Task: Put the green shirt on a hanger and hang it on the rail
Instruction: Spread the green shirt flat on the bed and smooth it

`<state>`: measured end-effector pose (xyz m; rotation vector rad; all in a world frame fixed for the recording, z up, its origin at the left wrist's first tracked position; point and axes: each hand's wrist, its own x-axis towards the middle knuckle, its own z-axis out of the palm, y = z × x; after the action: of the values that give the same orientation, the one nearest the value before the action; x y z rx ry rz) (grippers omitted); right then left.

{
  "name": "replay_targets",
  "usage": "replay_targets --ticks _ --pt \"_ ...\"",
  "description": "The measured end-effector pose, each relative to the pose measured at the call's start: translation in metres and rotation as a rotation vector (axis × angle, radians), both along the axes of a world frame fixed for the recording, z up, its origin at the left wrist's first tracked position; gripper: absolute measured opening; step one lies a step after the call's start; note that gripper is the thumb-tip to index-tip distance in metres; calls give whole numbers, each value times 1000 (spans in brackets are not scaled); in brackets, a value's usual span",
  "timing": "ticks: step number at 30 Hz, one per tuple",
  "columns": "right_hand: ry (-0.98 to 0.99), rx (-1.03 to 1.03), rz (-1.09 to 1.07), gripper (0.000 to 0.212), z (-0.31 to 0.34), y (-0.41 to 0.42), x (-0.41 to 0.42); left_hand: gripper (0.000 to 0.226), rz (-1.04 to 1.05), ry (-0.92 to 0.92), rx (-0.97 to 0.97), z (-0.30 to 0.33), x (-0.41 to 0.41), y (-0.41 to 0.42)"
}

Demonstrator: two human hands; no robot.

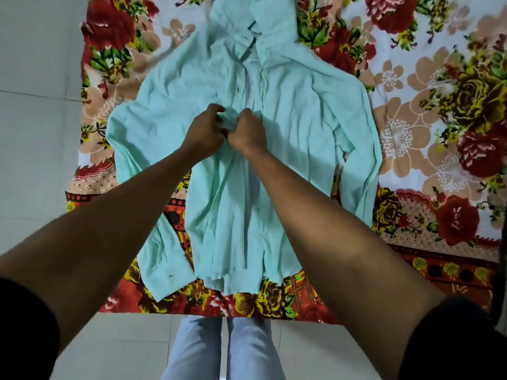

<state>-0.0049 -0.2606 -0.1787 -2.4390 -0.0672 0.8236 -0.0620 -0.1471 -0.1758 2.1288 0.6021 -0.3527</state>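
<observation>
- Green shirt [296, 111] lies flat mid-bedsheet [428, 111], collar at the far edge.
- Left hand [204, 133] and right hand [248, 131] pinch its front placket.
- Hanger and rail unseen; hanging seems not yet begun.

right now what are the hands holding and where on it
Both the left hand and right hand pinch the green shirt at its front button strip, about mid-chest, as it lies on the floral sheet.

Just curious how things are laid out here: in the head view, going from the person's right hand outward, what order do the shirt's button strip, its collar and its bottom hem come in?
From the right hand:
1. Button strip, pinched right at the fingers, mid-chest.
2. Collar, farther up the green shirt.
3. Bottom hem, farthest, at the bedspread's near edge.
</observation>
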Motion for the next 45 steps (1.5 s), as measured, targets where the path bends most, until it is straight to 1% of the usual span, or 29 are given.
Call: replay_targets --ticks 1,2,3,4,6,7,9,10,12,13,15,16,18,19,21,23,24,25,27,29,31,34,36,37,39,40,41,42,45 --pt "56 -31 -38 67 -3 2 -1 69 -21 7 -19 -5 -2 5" --pt "100 -56 -60 70 -6 3 -2 75 -27 8 -53 -10 -4 10" --pt "117 -76 -53 64 -9 3 -3 80 -26 10 -98 -13 -7 14" --pt "125 -91 -30 51 -10 3 -5 85 -37 18 -138 -14 -10 18" --pt "130 -91 -3 20 -8 2 -10 93 -97 40 -175 -12 -19 24" --pt "140 -55 -32 14 -7 1 -13 95 -140 53 -176 -8 -23 26" --pt "174 109 -199 27 -4 -2 -21 95 -216 73 -182 -5 -30 26" --pt "191 203 -305 28 -1 -4 -25 94 -243 77 -178 -6 -33 27" --pt "245 315 -413 24 5 -5 -37 91 -263 71 -175 -8 -35 27" --pt "282 316 -405 21 7 -5 -46 88 -263 59 -179 -11 -37 28" --pt "356 288 -341 28 3 -6 -59 85 -275 45 -191 -16 -39 29" --pt "389 275 -308 27 1 -7 -65 84 -297 45 -195 -18 -39 29" --pt "456 262 -255 13 4 -12 -74 83 -364 51 -165 -19 -39 29" --pt "485 262 -257 12 5 -16 -79 83 -400 49 -135 -18 -39 29" --pt "541 345 -352 8 10 -24 -88 84 -458 27 -101 -17 -37 28" --pt "631 494 -530 20 10 -31 -102 90 -470 22 -91 -14 -39 24" --pt "675 561 -584 22 12 -34 -109 92 -465 20 -89 -13 -42 20" --pt "690 597 -583 22 13 -38 -117 92 -448 23 -94 -10 -45 16" --pt "649 567 -449 19 15 -46 -131 87 -363 12 -105 -2 -54 6" --pt "581 530 -342 17 16 -56 -143 77 -257 -61 -101 6 -73 -1" --pt "612 549 -329 19 17 -63 -150 73 -228 -134 -86 8 -96 -4" --pt "689 611 -420 28 26 -69 -163 66 -352 -163 -57 7 -133 -9" --pt "666 597 -430 38 26 -73 -172 62 -477 -171 31 2 -147 -12" --pt "631 558 -404 40 28 -75 -180 64 -541 -151 90 1 -154 -14" --pt "537 490 -307 38 31 -82 -190 67 -613 -8 213 -5 -167 -20" --pt "505 473 -263 36 30 -86 -194 67 -610 55 261 -7 -173 -25" --pt "482 450 -231 35 29 -90 -199 68 -593 78 287 -8 -178 -30" --pt "469 427 -205 34 29 -95 -204 70 -561 61 280 -7 -184 -37" --pt "475 390 -214 35 30 -104 -214 77 -410 -147 180 3 -201 -55"
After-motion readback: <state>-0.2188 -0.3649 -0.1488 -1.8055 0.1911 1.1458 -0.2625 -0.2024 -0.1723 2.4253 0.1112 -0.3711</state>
